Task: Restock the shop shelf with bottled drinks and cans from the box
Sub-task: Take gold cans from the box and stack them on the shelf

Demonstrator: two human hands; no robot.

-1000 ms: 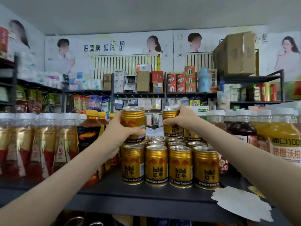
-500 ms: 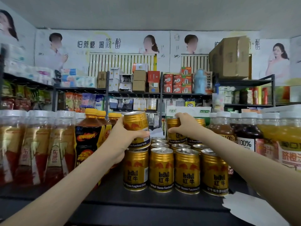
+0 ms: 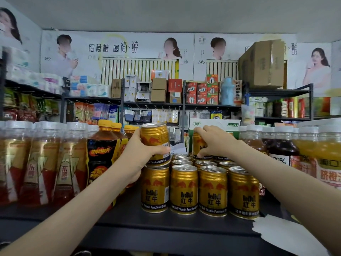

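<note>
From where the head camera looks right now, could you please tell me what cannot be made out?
Head view:
1. Right can: mostly covered by the right hand; whether it rests on the cans beneath is unclear.
2. Rear cans: only lids show behind the front row.
3. Supply box: outside the frame.
4. White paper: cut off by the lower right edge.

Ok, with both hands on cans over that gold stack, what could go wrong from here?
1. The left hand holds a tilted can over the front-left can. Set down at that angle, it may sit off-centre and topple forward.
2. The right hand grips a rear can that seems to sit on top of the lower cans. A nudge there could shift the cans beneath.
</note>
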